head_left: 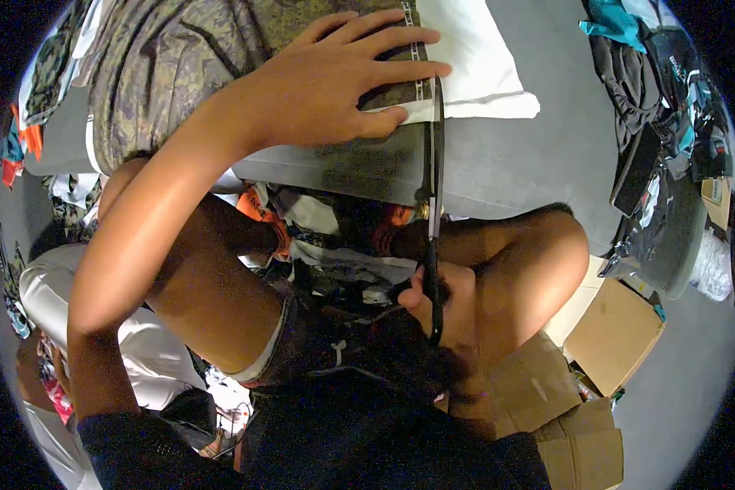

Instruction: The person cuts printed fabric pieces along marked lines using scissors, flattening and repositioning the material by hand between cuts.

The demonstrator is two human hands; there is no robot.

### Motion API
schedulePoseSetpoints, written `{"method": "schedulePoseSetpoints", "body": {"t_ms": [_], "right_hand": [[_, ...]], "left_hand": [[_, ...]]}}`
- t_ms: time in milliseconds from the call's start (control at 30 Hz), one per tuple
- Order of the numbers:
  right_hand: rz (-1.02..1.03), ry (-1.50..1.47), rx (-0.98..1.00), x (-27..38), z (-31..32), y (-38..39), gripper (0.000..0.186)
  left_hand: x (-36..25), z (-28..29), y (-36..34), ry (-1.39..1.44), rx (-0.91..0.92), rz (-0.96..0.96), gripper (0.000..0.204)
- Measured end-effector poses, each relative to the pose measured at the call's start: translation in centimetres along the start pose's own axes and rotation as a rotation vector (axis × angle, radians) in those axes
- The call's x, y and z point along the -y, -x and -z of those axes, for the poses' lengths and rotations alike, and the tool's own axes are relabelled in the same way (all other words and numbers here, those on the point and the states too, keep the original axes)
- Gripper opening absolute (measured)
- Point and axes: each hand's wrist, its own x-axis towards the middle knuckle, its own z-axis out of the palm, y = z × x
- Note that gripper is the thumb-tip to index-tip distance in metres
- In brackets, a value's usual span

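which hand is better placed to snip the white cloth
Likely the right hand: it holds the scissors, blades at the white cloth, while the left hand spreads over the camouflage fabric.

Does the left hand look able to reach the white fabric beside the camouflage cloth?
Probably yes: the left hand is spread with fingertips over the white fabric, and nothing seems to block it, though the scissors point close by.

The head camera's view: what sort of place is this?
Probably a garment workshop, though I can't be certain: camouflage-print fabric lies spread on a grey work surface, the right hand holds long-bladed scissors, and a cardboard box stands nearby.
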Motion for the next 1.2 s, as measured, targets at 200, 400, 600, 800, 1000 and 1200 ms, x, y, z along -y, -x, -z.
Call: {"method": "schedulePoseSetpoints", "body": {"t_ms": [200,400,600,800,1000,1200], "right_hand": [[0.192,0.022,-0.039,-0.8,-0.7,-0.3,0.042],[0.069,-0.009,-0.042,0.1,-0.6,0.3,0.035],[0.041,0.002,-0.074,1.0,-0.9,0.7,0.031],[0.046,0.08,-0.162,2.3,-1.7,0.6,0.034],[-0.059,-0.056,-0.057,1.7,-0.9,0.5,0.034],[0.008,-0.085,0.13,-0.4,0.8,1.6,0.033]], "left_hand": [[0.1,-0.1,0.1,-0.026,0.009,0.005,0.055],[0.1,0.0,0.1,-0.007,0.008,0.008,0.056],[0.1,0.0,-0.1,-0.026,0.023,0.007,0.058],[-0.1,0.2,0.0,-0.029,0.033,0.017,0.059],[0.1,0.1,-0.1,-0.015,0.028,0.004,0.059],[-0.2,0.5,-0.1,-0.044,0.044,0.013,0.058]]}}
